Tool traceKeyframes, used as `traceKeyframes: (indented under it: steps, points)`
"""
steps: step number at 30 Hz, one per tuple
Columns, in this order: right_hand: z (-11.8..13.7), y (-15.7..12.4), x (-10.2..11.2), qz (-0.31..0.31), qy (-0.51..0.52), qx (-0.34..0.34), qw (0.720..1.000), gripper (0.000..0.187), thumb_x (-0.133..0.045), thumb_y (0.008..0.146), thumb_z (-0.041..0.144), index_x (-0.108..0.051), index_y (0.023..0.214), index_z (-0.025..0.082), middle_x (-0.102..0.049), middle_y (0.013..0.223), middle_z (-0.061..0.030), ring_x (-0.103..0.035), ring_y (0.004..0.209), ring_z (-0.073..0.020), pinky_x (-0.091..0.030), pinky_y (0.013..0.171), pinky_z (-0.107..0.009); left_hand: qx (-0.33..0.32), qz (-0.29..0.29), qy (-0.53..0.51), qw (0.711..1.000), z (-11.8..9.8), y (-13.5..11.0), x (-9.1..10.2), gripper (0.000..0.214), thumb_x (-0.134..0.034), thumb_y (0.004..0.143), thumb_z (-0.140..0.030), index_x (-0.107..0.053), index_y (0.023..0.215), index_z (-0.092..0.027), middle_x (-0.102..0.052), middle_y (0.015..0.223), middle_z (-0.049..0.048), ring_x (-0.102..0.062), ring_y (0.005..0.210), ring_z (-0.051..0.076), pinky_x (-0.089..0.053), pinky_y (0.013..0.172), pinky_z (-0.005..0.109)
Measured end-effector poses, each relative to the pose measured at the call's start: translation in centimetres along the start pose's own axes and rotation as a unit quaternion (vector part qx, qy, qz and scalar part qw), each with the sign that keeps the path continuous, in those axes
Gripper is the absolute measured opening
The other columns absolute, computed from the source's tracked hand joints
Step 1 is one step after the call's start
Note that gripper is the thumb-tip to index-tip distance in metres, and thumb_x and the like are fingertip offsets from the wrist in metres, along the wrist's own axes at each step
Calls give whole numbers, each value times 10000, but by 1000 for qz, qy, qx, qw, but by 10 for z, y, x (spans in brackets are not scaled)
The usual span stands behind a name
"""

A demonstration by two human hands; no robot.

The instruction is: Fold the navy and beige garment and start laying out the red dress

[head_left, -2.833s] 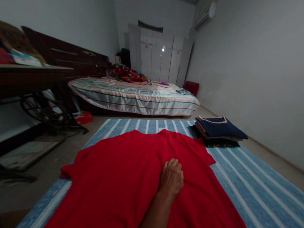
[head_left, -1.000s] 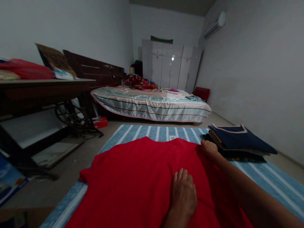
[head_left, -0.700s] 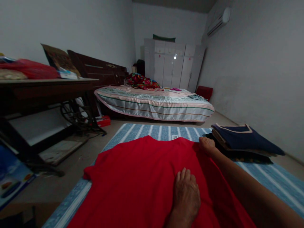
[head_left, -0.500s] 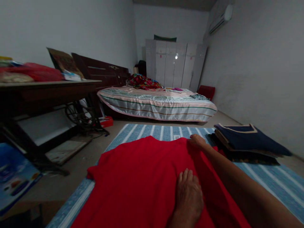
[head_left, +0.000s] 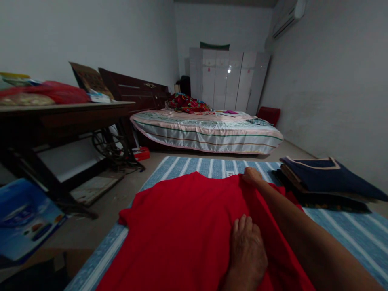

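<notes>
A red T-shirt (head_left: pixel 182 226) lies spread over a blue-and-white striped surface (head_left: pixel 178 165), its neckline at the far side and one short sleeve out to the left. My right hand (head_left: pixel 252 176) has its fingers closed on the shirt's far edge near the right shoulder, raising a fold there. Below it, my left hand (head_left: pixel 247 248) rests palm down on the shirt, its fingers stretched out flat along the fold. The forearm of my right arm covers part of the shirt's right side.
A stack of folded dark clothes (head_left: pixel 327 182) sits on the striped surface at the right. Beyond is a bed (head_left: pixel 209 135) with a satin cover. At the left stand a treadle sewing table (head_left: pixel 60 115) and a blue printed box (head_left: pixel 27 222).
The scene has shifted slightly right as my head turned. My right hand's fingers look more closed on the shirt, and the fold beside my right forearm stands higher. The left hand stays flat.
</notes>
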State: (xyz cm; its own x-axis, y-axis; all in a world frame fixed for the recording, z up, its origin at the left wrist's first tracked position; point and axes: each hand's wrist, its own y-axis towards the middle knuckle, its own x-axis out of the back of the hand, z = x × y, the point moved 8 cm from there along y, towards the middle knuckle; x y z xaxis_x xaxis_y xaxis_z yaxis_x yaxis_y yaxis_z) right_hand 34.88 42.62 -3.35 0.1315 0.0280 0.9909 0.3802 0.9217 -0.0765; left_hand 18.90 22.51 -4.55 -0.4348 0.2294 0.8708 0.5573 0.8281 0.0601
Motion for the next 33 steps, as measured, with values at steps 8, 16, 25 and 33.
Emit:
traceKeyframes:
  steps: [8,16,25,33]
  points:
    - [-11,-10,-4,-39,-23,-5,999,308,-536,923,384,-595,1102,139,-621,1115,-85,-611,970,-197,-506,836,-400,-9,-9,10,1000,-2,-2,0,414,-374,889,-205,-579,1234,-102,-467,1413,136,-358,1348,277,-237,1153,469]
    - [20,-35,8,-116,-48,101,987,325,-327,942,160,-615,1090,129,-613,1138,-157,-550,1123,-253,-397,918,-342,-12,-9,16,1000,-2,-1,-1,412,-370,906,-232,-582,1232,-98,-483,1395,142,-374,1334,291,-244,1148,471]
    - [30,-35,-9,-88,-41,135,986,269,-428,965,326,-597,1042,132,-625,1060,-82,-601,933,-186,-459,818,-356,-13,-21,29,999,-3,-1,3,406,-368,898,-200,-590,1226,-108,-496,1387,131,-396,1319,285,-263,1138,464]
    - [-1,-73,0,-103,-44,145,983,314,-313,960,201,-599,1073,136,-627,1062,-138,-581,1021,-222,-403,808,-286,-16,-27,16,999,-1,0,1,402,-378,895,-224,-599,1211,-110,-486,1395,138,-380,1331,282,-250,1142,467]
